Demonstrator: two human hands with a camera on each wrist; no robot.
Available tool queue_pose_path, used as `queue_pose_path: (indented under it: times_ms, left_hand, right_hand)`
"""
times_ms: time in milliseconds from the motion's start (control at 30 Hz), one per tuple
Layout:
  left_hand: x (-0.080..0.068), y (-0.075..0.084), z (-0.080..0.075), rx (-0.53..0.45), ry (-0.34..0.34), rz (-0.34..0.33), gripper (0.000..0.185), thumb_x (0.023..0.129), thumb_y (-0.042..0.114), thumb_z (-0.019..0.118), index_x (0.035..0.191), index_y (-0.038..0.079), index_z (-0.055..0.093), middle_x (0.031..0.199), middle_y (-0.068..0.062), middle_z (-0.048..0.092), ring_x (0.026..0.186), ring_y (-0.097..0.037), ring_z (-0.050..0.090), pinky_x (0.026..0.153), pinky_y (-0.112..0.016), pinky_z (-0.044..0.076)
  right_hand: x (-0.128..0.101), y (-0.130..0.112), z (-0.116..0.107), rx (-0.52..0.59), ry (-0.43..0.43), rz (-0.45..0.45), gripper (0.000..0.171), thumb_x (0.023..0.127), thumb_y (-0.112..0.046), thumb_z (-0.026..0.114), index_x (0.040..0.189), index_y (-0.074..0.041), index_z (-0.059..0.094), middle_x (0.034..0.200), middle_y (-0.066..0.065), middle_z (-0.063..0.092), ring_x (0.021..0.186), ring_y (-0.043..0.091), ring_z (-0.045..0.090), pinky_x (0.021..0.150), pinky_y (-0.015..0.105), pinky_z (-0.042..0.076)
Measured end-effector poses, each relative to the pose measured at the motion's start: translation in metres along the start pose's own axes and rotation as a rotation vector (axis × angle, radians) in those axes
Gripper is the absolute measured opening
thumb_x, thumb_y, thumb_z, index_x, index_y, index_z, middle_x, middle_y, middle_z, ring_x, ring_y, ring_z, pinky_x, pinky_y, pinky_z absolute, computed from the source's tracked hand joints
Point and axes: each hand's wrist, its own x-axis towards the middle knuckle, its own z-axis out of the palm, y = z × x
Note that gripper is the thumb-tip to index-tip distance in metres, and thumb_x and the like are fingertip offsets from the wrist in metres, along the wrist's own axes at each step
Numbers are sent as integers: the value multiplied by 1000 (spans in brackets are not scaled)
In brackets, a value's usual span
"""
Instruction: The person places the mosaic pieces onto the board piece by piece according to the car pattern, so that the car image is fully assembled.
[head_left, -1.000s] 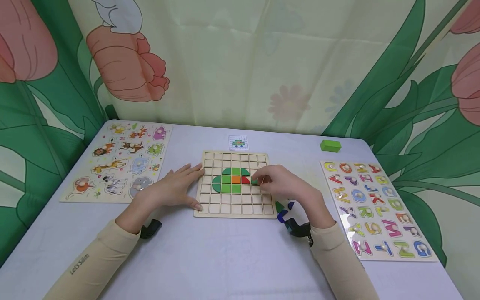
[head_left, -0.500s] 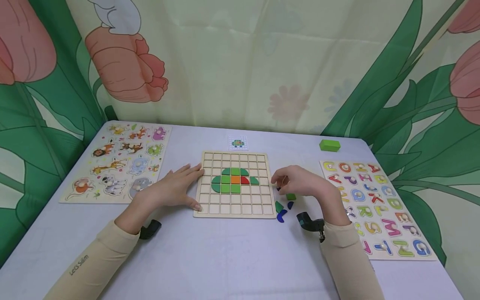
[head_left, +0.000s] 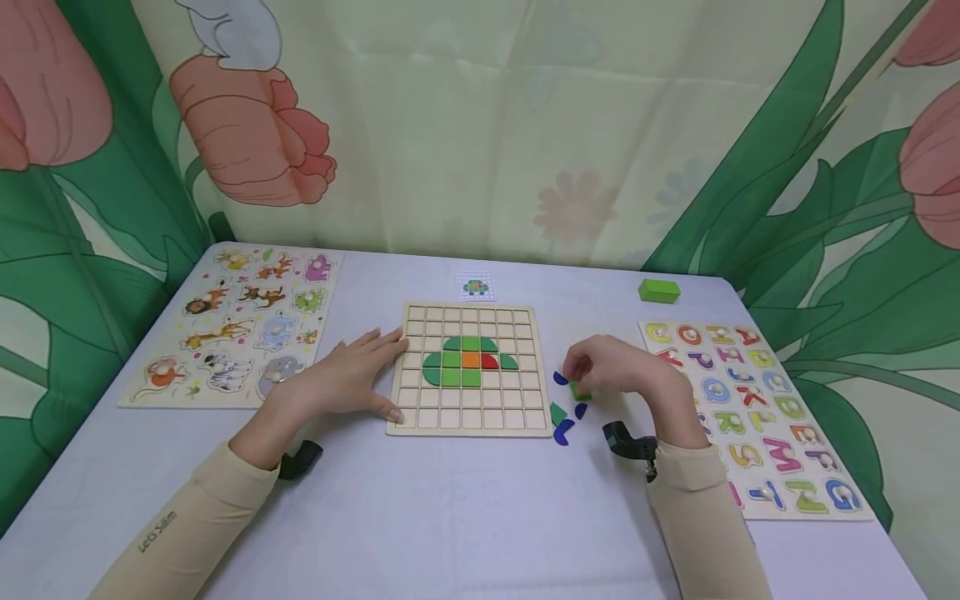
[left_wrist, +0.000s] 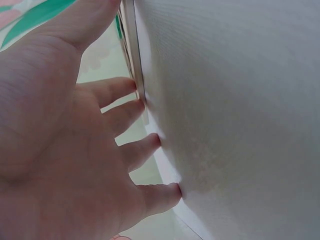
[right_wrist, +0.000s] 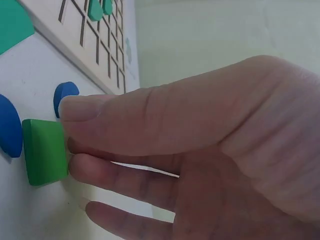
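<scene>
A wooden grid board [head_left: 468,423] lies mid-table, with green, orange and red tiles grouped in its cells. My left hand [head_left: 345,372] is spread at the board's left side, thumb at the lower corner and fingertips along the edge. To the right of the board, my right hand [head_left: 618,369] reaches down over a bright green square tile [right_wrist: 46,152]. In the right wrist view the thumb and fingertips are right at that tile's edge, the fingers fairly straight. A blue curved piece [head_left: 560,378] lies beside the fingertips. Nearer me are a dark green piece [head_left: 557,414] and another blue piece [head_left: 563,432].
A small picture card [head_left: 476,287] lies behind the board. An animal puzzle [head_left: 232,325] is at the left, a letter puzzle [head_left: 750,417] at the right. A green block [head_left: 659,291] stands at the back right, before a patterned curtain.
My right hand has moved right, off the grid board, to the loose pieces, uncovering a dark green tile on the board's right part. The left hand has stayed in place.
</scene>
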Motion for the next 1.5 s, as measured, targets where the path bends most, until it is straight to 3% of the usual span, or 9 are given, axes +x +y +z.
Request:
queue_pose_path:
  times_ms: [600,1100,1300,1500]
  left_hand:
    - [-2,4,-3,-10,-2,-6,117,65,62,82,157,15,29,168,-6,17,154,-41,13,114,-76,14]
    - [-2,4,-3,-5,2,-2,116,65,63,82,157,15,30,168,-6,18,154,-41,14,114,-76,15]
    - [-3,4,-2,-1,5,2,116,65,63,82,157,14,30,168,-7,18,154,-41,14,113,-76,16]
    - [-2,3,-2,3,7,1,116,65,64,81,157,15,30,168,-6,18,154,-41,14,113,-76,15]
  right_hand:
    - [8,21,11,113,-35,-78,32,73,8,72,99,-8,62,88,7,53,87,22,50,72,31,45]
    - [11,25,12,104,113,-4,23,78,-11,79,96,-10,66,90,6,60,85,20,53,74,30,45]
    - [11,23,12,94,136,14,27,76,-12,82,96,-9,65,89,6,59,85,21,53,72,30,44]
    - [12,21,14,47,139,25,20,77,-9,79,90,-9,64,87,6,58,82,22,53,66,29,43]
